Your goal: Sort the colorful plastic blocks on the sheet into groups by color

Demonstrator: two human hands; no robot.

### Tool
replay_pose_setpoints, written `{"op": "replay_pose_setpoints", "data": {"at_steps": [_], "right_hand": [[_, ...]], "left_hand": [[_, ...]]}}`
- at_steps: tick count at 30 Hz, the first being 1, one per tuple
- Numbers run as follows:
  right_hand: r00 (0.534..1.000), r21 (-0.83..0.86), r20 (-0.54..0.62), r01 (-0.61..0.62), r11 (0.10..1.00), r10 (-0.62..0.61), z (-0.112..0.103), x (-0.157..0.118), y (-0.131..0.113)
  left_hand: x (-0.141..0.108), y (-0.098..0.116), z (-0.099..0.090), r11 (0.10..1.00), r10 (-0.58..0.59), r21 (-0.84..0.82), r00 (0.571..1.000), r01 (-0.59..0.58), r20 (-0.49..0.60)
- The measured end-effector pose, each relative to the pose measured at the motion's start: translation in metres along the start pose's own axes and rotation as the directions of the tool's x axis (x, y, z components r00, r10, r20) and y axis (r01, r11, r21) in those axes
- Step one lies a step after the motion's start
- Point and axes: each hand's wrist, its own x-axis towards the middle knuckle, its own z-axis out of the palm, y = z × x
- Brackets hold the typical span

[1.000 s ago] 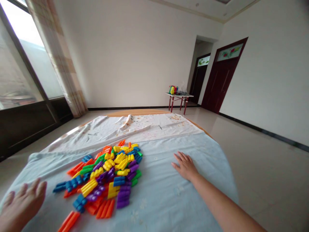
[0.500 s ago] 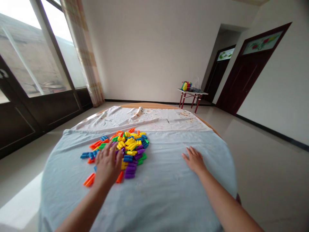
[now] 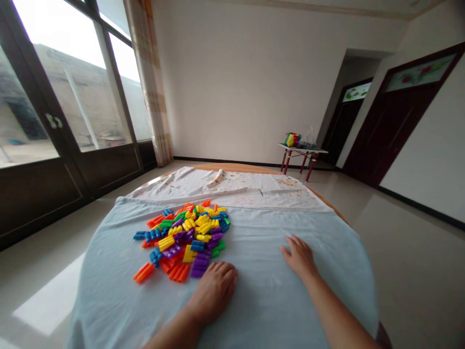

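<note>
A pile of colourful plastic toy blocks (image 3: 203, 224), in yellow, orange, blue, purple and green, lies spread on the left half of the table. My left hand (image 3: 216, 290) rests at the pile's near right side, just beside some purple blocks (image 3: 200, 264). Its fingers are curled downward, and whatever is under them is hidden. My right hand (image 3: 300, 257) lies on the light blue cloth (image 3: 257, 281), well to the right of the blocks. Its thumb and fingers are stretched out, with nothing held. A lone orange block (image 3: 144, 273) sits at the near left of the pile.
Behind the blue cloth, a stained white cloth (image 3: 247, 191) covers the far part of the round table. Farther off, a small table (image 3: 303, 148) bears a colourful bag (image 3: 292, 139) and a clear plastic bag. Glass doors stand to the left, a dark red door to the right.
My left hand has moved off the top of the pile, rightward and nearer to me, and its fingers have curled. My right hand stays flat on the cloth. The view has turned slightly left.
</note>
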Motion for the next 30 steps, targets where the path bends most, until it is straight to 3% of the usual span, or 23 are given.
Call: {"op": "replay_pose_setpoints", "data": {"at_steps": [5, 9, 12, 16, 18, 20, 24, 27, 30], "right_hand": [[0.982, 0.380, -0.098, 0.185, 0.906, -0.159, -0.007, 0.019, -0.062], [0.981, 0.600, -0.081, 0.187, 0.778, -0.174, 0.000, 0.014, -0.109], [0.975, 0.646, -0.084, 0.211, 0.733, -0.207, 0.009, 0.003, -0.120], [0.969, 0.660, -0.085, 0.228, 0.716, -0.230, 0.015, -0.005, -0.116], [0.971, 0.652, -0.082, 0.221, 0.725, -0.223, 0.015, -0.005, -0.115], [0.973, 0.641, -0.078, 0.217, 0.736, -0.219, 0.014, -0.004, -0.116], [0.973, 0.640, -0.072, 0.213, 0.739, -0.218, 0.013, -0.003, -0.118], [0.973, 0.651, -0.062, 0.209, 0.730, -0.223, 0.012, -0.003, -0.118], [0.974, 0.658, -0.044, 0.197, 0.727, -0.224, 0.009, -0.002, -0.118]], "left_hand": [[0.002, 0.004, 0.001, 1.000, -0.014, -0.004, 1.000, 0.014, 0.013], [0.001, 0.002, 0.003, 0.999, -0.041, 0.034, 0.999, 0.040, 0.007], [-0.001, 0.003, 0.004, 0.997, -0.049, 0.060, 0.999, 0.049, 0.000], [0.000, 0.005, 0.007, 0.995, -0.041, 0.093, 0.999, 0.042, -0.010], [0.000, 0.003, 0.005, 0.988, -0.089, 0.127, 0.995, 0.093, -0.040], [0.000, -0.002, -0.001, 0.957, -0.220, 0.169, 0.970, 0.235, -0.105], [-0.007, -0.020, -0.021, 0.818, -0.503, 0.193, 0.837, 0.542, -0.215], [-0.020, -0.036, -0.034, 0.775, -0.603, 0.088, 0.773, 0.626, -0.196], [-0.029, -0.050, -0.042, 0.778, -0.624, -0.035, 0.764, 0.627, -0.165]]}}
